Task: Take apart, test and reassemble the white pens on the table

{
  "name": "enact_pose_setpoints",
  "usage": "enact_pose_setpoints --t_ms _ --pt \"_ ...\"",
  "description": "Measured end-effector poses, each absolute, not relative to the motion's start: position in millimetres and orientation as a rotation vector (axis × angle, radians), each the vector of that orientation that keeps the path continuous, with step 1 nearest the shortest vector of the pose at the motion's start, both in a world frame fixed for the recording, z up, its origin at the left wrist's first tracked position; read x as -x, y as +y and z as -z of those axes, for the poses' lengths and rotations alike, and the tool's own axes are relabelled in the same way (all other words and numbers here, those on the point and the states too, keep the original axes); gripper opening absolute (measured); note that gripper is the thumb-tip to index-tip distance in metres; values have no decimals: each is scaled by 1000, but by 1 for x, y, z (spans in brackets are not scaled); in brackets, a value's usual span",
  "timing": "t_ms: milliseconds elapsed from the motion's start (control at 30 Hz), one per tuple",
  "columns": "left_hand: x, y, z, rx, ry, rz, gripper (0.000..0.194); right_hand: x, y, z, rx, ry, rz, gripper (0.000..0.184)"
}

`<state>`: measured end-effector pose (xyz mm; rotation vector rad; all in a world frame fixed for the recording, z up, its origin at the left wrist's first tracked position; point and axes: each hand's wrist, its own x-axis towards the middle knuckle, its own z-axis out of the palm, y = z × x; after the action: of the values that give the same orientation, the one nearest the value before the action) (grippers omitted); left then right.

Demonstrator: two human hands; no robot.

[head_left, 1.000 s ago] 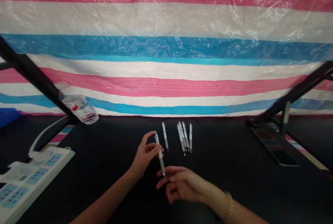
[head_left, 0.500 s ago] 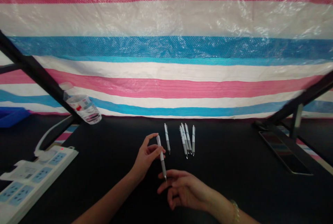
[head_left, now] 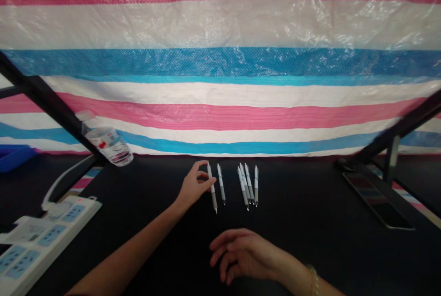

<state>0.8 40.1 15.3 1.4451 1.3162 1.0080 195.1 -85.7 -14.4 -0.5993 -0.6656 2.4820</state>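
My left hand (head_left: 195, 182) grips a white pen with a grey grip section (head_left: 213, 197), thumb and fingers around its upper part, the tip pointing toward me. Just right of it a similar pen (head_left: 221, 184) lies on the black table (head_left: 165, 259). Farther right is a group of several more such pens (head_left: 248, 185), lying close side by side. My right hand (head_left: 243, 254) hovers nearer to me with fingers loosely curved and apart, holding nothing. A bracelet circles that wrist.
At the left lies a white power strip (head_left: 51, 241) with a plug and cable. Behind it a clear plastic bottle (head_left: 110, 144) leans by a black frame bar (head_left: 58, 108). A phone (head_left: 375, 199) lies at the right. A striped sheet (head_left: 227, 117) hangs behind; a blue tray (head_left: 15, 156) sits far left.
My left hand has moved away from me with the pen, bringing it beside the single lying pen. My right hand stays nearly in place, now apart from the pen's tip.
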Motion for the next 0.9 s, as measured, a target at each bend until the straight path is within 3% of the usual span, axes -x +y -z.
enact_pose_setpoints --t_ms 433,633,900 --pt "-15 73 -6 -1579 1374 -953 50 -197 -83 17 529 -754 -2480 30" --pt "-11 51 -13 -1549 1341 -917 40 -200 -83 11 531 -813 -2457 29" --pt "2 0 -23 -1576 1256 -933 40 -203 -86 1 580 -940 -2414 25"
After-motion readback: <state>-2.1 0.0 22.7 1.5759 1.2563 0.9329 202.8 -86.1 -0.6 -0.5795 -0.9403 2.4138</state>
